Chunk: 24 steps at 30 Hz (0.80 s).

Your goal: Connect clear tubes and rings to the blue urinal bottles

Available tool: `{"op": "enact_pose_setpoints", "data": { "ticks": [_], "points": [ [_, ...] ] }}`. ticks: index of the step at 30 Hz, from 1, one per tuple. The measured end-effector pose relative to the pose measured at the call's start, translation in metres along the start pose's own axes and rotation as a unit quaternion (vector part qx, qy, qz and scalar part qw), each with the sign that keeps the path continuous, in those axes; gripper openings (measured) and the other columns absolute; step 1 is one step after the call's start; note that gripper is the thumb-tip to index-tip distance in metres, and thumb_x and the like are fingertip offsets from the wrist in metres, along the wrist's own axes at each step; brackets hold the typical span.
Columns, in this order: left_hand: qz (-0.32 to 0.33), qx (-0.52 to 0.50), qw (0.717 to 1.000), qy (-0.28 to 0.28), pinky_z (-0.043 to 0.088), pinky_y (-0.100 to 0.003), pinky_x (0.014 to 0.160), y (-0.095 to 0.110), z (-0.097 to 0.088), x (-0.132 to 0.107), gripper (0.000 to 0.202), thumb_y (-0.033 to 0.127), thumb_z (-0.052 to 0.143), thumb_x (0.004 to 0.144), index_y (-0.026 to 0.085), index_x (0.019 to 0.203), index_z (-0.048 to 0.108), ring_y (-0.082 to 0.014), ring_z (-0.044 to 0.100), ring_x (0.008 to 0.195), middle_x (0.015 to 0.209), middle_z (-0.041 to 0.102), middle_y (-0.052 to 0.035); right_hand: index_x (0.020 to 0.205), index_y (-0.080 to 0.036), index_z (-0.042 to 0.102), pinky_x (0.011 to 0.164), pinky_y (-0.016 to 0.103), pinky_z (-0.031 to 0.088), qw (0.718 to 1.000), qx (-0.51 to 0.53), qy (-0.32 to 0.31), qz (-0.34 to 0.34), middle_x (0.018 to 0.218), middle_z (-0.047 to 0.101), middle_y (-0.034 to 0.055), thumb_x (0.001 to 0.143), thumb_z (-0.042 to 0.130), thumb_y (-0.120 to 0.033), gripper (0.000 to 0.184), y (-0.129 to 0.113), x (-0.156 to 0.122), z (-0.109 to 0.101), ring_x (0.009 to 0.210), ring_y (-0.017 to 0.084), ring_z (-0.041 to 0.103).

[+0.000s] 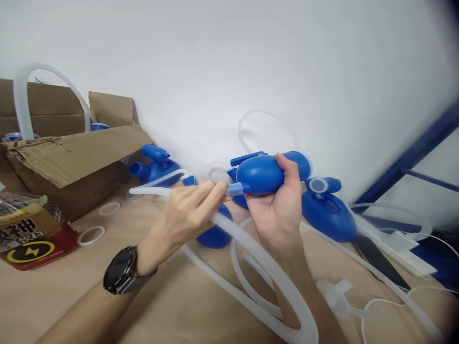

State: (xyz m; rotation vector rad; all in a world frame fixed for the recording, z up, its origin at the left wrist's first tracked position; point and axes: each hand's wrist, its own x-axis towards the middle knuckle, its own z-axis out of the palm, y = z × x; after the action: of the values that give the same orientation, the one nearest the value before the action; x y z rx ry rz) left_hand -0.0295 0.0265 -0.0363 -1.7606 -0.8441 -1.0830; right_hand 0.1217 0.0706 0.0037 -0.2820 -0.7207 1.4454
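My right hand (278,210) is closed around a rounded blue plastic urinal head (260,174), with its narrow nozzle pointing left. The translucent hose (235,189) has its end around that nozzle. Just behind this joint, the fingers of my left hand (193,205) pinch the hose; my fingers hide part of it. The hose loops down toward me. Below my hands stands a partly hidden blue urinal bottle (215,234). Another blue urinal bottle (158,169) lies beyond my left hand, and one more blue bottle (330,215) sits to the right.
An open cardboard box (79,157) with hoses and blue parts stands at left. Beside it are a drink bottle (36,234) and white rings (91,235). On the right lie a power strip (405,248), a dark flat object (380,263) and a clear plastic piece (337,296).
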Motion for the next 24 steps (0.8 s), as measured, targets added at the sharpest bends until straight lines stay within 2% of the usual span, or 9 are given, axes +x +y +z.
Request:
{"op": "enact_pose_setpoints", "data": {
  "ticks": [4,9,13,18,22,24],
  "points": [
    [0.001,0.001,1.000,0.009,0.035,-0.027,0.050,-0.003,0.003,-0.002,0.020,0.021,0.058,0.103,0.017,0.121,0.064,-0.0130,0.057,0.055,0.072,0.066,-0.0004,0.083,-0.024,0.061,0.070,0.033,0.063,1.000,0.006,0.024,0.011,0.075,0.069,-0.0047,0.077,0.081,-0.043,0.028,0.001,-0.001,0.002,0.077,0.018,0.073],
    [-0.038,-0.066,0.997,-0.002,0.040,-0.026,0.051,-0.001,0.006,-0.005,0.025,0.024,0.059,0.102,0.015,0.124,0.065,-0.0144,0.061,0.058,0.078,0.071,-0.0038,0.081,-0.024,0.060,0.069,0.030,0.063,1.000,0.003,0.020,0.011,0.074,0.068,-0.0061,0.075,0.081,-0.036,0.025,-0.002,0.001,0.003,0.073,0.016,0.071],
    [-0.097,-0.128,0.987,-0.007,0.043,-0.026,0.052,0.006,0.006,-0.003,0.019,0.022,0.058,0.102,0.015,0.118,0.067,-0.0136,0.061,0.058,0.075,0.070,-0.0024,0.085,-0.025,0.062,0.071,0.028,0.064,0.999,0.008,0.030,-0.008,0.080,0.068,-0.0068,0.073,0.082,-0.033,0.025,-0.001,-0.001,0.003,0.077,0.014,0.071],
    [-0.132,-0.199,0.971,0.005,0.047,-0.026,0.057,0.013,0.001,0.003,0.012,0.020,0.057,0.101,0.017,0.109,0.066,-0.0136,0.061,0.059,0.072,0.068,-0.0013,0.089,-0.026,0.064,0.075,0.029,0.065,0.999,0.007,0.041,-0.017,0.085,0.069,-0.0054,0.072,0.081,-0.034,0.026,-0.002,-0.008,0.009,0.085,0.016,0.072],
    [-0.152,-0.243,0.958,-0.010,0.043,-0.024,0.053,0.017,-0.007,0.009,0.007,0.016,0.058,0.099,0.017,0.099,0.065,-0.0116,0.055,0.054,0.066,0.062,0.0016,0.085,-0.024,0.065,0.069,0.026,0.063,0.997,0.023,0.067,-0.018,0.088,0.070,-0.0034,0.068,0.079,-0.029,0.023,-0.006,-0.016,0.018,0.080,0.015,0.070],
    [-0.165,-0.255,0.952,-0.021,0.041,-0.024,0.053,0.020,-0.010,0.013,0.009,0.016,0.057,0.098,0.018,0.093,0.064,-0.0112,0.053,0.053,0.065,0.061,0.0019,0.085,-0.023,0.065,0.068,0.026,0.062,0.998,0.025,0.058,-0.020,0.087,0.070,-0.0031,0.067,0.077,-0.029,0.022,-0.007,-0.018,0.020,0.077,0.014,0.068]
  ]
}}
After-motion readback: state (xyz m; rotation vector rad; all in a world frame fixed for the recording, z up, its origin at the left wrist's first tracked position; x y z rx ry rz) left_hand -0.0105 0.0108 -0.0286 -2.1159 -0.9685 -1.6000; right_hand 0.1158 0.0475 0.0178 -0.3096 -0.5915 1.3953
